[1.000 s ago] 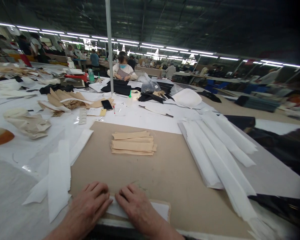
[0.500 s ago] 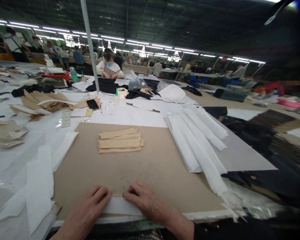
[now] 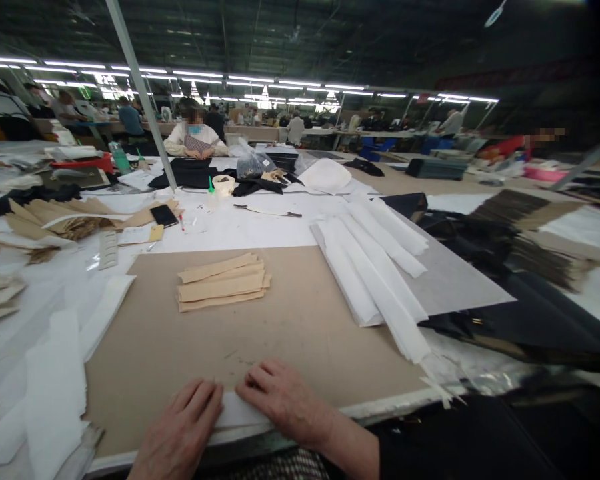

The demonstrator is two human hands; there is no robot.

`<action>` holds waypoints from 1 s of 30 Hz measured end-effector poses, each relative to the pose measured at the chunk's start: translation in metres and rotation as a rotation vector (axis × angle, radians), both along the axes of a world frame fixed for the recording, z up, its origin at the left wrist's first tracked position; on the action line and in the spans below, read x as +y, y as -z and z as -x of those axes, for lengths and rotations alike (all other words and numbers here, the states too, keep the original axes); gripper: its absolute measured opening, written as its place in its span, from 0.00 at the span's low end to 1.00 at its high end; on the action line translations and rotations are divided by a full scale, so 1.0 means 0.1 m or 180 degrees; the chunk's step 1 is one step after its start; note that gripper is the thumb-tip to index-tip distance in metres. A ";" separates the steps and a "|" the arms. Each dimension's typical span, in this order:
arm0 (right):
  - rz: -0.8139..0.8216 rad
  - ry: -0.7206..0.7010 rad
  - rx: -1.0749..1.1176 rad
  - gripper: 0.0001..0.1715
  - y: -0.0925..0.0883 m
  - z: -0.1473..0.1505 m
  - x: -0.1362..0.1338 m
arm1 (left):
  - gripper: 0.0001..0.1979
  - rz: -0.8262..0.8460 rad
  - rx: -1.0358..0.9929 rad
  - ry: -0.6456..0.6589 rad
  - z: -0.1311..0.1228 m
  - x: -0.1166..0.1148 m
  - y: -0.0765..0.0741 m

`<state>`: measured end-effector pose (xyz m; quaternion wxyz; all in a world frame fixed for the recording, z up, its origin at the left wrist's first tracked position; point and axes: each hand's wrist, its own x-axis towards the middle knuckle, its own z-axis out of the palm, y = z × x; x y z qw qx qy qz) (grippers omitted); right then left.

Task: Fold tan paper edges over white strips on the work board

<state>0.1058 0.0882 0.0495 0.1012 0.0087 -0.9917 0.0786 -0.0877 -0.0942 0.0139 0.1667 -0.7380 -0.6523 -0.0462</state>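
My left hand (image 3: 183,427) and my right hand (image 3: 280,400) lie side by side at the near edge of a brown cardboard sheet (image 3: 300,333). Both press flat on a white fabric strip (image 3: 235,413) that shows between and under them. The fingers of both hands are stretched out and lie flat on the strip. A small stack of tan pattern pieces (image 3: 223,281) rests on the cardboard farther from me. Long white fabric strips (image 3: 375,267) lie in a fan to the right of the stack.
More white strips (image 3: 55,380) lie at the left. Dark fabric (image 3: 520,307) covers the right side. A phone (image 3: 163,215), tan pieces (image 3: 55,217) and a slanted metal pole (image 3: 140,87) stand farther back. A seated person (image 3: 196,137) works at the far end.
The view has swung to the right, so everything has shifted left in the picture. Both hands stay pressed on the white strip at the near edge.
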 end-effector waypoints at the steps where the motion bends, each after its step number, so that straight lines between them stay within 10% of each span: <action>1: 0.0020 0.0008 0.0019 0.11 0.01 0.00 0.00 | 0.19 -0.0020 0.0030 0.0000 0.06 -0.05 -0.01; 8: 0.0552 0.0495 0.0008 0.10 0.06 -0.12 0.11 | 0.07 0.0236 -0.0191 -0.0203 0.20 -0.07 -0.27; 17: 0.1053 0.1177 -0.0005 0.22 -0.01 -0.51 0.25 | 0.15 0.0206 -0.1728 -0.0040 -0.50 0.62 -0.07; 30: 0.1191 0.1012 -0.0010 0.11 0.00 -0.59 0.34 | 0.07 0.0248 -0.1875 0.0163 -0.44 0.69 -0.07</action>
